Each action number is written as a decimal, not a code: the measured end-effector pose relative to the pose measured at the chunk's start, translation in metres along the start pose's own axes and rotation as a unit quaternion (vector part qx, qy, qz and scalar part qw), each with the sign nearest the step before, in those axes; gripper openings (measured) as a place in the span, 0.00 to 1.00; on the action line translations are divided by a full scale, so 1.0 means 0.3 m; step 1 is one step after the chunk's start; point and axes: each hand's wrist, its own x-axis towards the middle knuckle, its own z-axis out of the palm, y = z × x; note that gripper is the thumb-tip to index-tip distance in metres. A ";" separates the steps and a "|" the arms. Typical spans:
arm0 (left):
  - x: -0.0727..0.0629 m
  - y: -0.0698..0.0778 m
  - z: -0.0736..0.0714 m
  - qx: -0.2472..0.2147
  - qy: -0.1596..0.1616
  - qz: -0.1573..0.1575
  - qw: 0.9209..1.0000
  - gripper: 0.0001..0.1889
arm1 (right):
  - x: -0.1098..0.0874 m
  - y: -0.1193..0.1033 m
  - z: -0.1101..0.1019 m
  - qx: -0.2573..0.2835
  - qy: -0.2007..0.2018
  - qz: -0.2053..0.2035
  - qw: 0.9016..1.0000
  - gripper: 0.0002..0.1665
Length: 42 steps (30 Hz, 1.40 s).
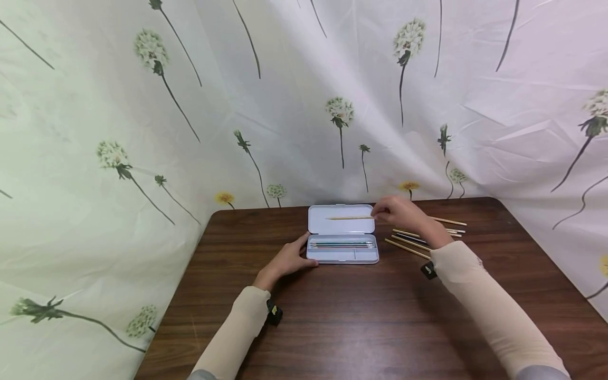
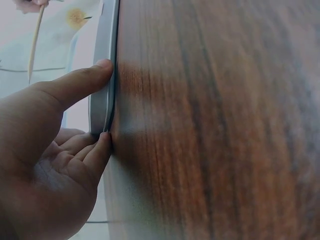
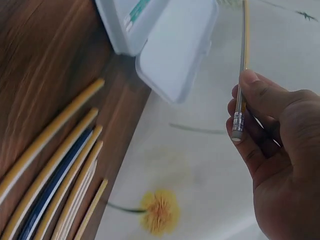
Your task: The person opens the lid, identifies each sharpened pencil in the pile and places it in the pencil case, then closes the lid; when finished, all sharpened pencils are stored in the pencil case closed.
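Observation:
My right hand [image 1: 401, 214] pinches a yellow pencil [image 3: 244, 65] near its eraser end, holding it level above the case, its sharpened tip pointing left. An open white pencil case [image 1: 331, 255] lies beneath, with its lid [image 1: 339, 211] tilted back toward the cloth. Several striped pencils [image 1: 341, 244] lie side by side in the long rear compartment. At the case's left end, my left hand [image 1: 287, 258] holds it, with the thumb [image 2: 85, 82] along the front wall and the other fingers round the corner.
Several loose pencils [image 1: 404, 247], mostly yellow with a dark one and pale ones among them, lie to the right of the case, partly under my right forearm. A white floral cloth [image 1: 285, 105] hangs behind the brown wooden table [image 1: 332, 316].

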 end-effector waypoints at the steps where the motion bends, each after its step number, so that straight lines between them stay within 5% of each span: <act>1: 0.001 -0.001 0.001 0.002 0.001 0.000 1.000 0.53 | 0.010 -0.004 0.013 0.002 -0.004 -0.005 1.000 0.07; 21: 0.009 -0.011 0.005 0.006 0.004 -0.001 1.000 0.52 | 0.068 -0.030 0.253 -0.006 -0.046 0.040 0.998 0.07; 32: 0.006 -0.006 0.005 0.003 0.004 -0.001 1.000 0.52 | 0.053 -0.011 0.314 -0.090 -0.028 0.021 0.995 0.07; 42: 0.009 -0.003 0.005 0.011 0.000 -0.009 1.000 0.53 | 0.033 -0.022 0.333 -0.106 -0.020 0.007 0.994 0.05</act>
